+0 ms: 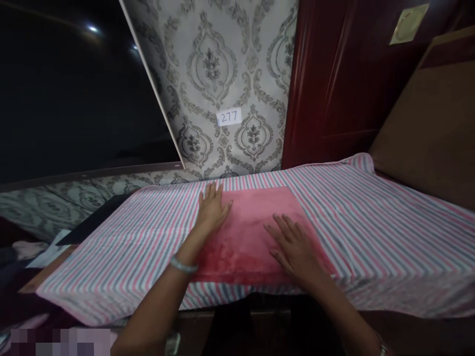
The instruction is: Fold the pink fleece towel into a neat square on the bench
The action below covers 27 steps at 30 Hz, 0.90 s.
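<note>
A folded pink towel (256, 217) lies flat on a table covered by a striped pink, grey and white cloth (371, 222). My left hand (212, 207) rests flat on the towel's far left corner, fingers stretched out and together. My right hand (293, 244) lies flat on the towel's right half, fingers spread. Neither hand grips anything. A silver bangle (183, 266) sits on my left wrist.
Patterned wallpaper (222, 64) with a small label reading 277 (229, 117) stands behind the table. A dark red door (334, 79) is at the back right, a brown board (434, 123) at the right, a dark screen (74, 89) at the left.
</note>
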{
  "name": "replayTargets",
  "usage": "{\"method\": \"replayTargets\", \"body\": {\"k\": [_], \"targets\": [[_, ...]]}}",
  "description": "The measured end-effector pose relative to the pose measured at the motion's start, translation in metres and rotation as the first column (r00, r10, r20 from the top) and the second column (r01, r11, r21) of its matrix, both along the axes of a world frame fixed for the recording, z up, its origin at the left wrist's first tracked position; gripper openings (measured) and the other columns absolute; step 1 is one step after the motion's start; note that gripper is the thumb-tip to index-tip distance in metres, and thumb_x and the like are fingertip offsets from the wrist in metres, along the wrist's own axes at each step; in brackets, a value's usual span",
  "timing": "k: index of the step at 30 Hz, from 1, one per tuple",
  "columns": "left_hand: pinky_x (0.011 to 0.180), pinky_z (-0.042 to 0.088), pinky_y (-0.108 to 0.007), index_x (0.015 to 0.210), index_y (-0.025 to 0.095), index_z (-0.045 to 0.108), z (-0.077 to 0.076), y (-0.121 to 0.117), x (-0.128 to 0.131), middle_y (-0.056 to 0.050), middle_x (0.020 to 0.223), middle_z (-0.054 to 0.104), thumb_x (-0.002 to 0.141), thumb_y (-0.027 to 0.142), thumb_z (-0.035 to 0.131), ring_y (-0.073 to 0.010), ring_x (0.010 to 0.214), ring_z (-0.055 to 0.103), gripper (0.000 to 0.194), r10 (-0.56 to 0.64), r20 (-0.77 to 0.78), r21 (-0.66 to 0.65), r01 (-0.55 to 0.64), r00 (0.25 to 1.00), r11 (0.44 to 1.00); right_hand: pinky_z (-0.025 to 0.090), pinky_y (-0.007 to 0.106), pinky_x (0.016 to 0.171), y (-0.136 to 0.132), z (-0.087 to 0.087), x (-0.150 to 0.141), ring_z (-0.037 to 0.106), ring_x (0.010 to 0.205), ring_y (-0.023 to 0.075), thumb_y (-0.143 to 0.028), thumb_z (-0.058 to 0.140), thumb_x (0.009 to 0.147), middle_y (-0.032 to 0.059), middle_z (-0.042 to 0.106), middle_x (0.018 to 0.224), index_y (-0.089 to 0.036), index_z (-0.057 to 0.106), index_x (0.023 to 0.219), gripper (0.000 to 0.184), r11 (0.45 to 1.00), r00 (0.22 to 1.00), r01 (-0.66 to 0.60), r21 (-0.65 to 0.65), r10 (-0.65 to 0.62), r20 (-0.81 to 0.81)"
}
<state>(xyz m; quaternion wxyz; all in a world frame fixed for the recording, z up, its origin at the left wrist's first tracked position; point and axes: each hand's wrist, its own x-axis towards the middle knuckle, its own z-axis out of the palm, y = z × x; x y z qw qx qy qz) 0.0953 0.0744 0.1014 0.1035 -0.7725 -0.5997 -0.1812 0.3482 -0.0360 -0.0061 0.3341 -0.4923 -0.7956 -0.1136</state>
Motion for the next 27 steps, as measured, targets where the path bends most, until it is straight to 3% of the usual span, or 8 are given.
{"method": "replayTargets", "body": {"k": [2, 4, 7, 10, 27], "targets": [[0.124, 0.015, -0.059, 0.158, 0.012, 0.032, -0.007, 0.028, 0.014, -0.020, 0.168, 0.022, 0.099, 0.051, 0.040, -0.0350, 0.157, 0.015, 0.071, 0.076, -0.038, -0.098, -0.079, 0.996, 0.992, 0.031, 0.063, 0.115, 0.007, -0.009, -0.011, 0.029, 0.151, 0.0356, -0.042, 0.046, 0.101, 0.0090, 0.035, 0.164, -0.030, 0.048, 0.152, 0.052, 0.995, 0.997, 0.042, -0.085, -0.037, 0.065], [0.123, 0.016, -0.062, 0.158, 0.013, 0.032, -0.025, 0.045, 0.019, -0.020, 0.168, 0.022, 0.099, 0.056, 0.037, -0.0369, 0.156, 0.015, 0.073, 0.152, -0.065, -0.216, -0.163, 0.986, 0.963, 0.031, 0.064, 0.114, 0.009, -0.018, -0.016, 0.032, 0.149, 0.0361, -0.044, 0.048, 0.100, 0.0084, 0.037, 0.163, -0.031, 0.049, 0.152, 0.053, 0.986, 0.993, 0.079, -0.148, -0.064, 0.101], [0.116, 0.029, -0.065, 0.158, 0.017, 0.034, -0.057, 0.056, 0.016, -0.019, 0.167, 0.025, 0.099, 0.060, 0.028, -0.0398, 0.155, 0.019, 0.074, 0.208, -0.056, -0.325, -0.215, 0.977, 0.921, 0.029, 0.063, 0.116, 0.006, -0.026, -0.016, 0.031, 0.150, 0.0353, -0.046, 0.048, 0.100, 0.0065, 0.037, 0.163, -0.032, 0.046, 0.153, 0.055, 0.982, 0.991, 0.087, -0.165, -0.068, 0.117], [0.111, 0.038, -0.063, 0.158, 0.019, 0.034, -0.072, 0.057, 0.010, -0.017, 0.168, 0.024, 0.098, 0.064, 0.025, -0.0416, 0.152, 0.023, 0.076, 0.206, -0.024, -0.322, -0.202, 0.978, 0.925, 0.028, 0.063, 0.116, 0.004, -0.026, -0.015, 0.030, 0.150, 0.0350, -0.046, 0.047, 0.100, 0.0056, 0.036, 0.163, -0.033, 0.046, 0.154, 0.055, 0.984, 0.991, 0.084, -0.159, -0.066, 0.114], [0.105, 0.043, -0.061, 0.154, 0.016, 0.040, -0.061, 0.058, 0.010, -0.020, 0.163, 0.033, 0.098, 0.062, 0.026, -0.0441, 0.143, 0.037, 0.073, 0.169, -0.016, -0.281, -0.167, 0.985, 0.945, 0.024, 0.061, 0.120, 0.000, -0.002, -0.019, 0.027, 0.152, 0.0332, -0.047, 0.048, 0.101, 0.0063, 0.032, 0.165, -0.032, 0.043, 0.155, 0.056, 0.945, 0.988, 0.124, -0.302, -0.090, 0.125]]}}
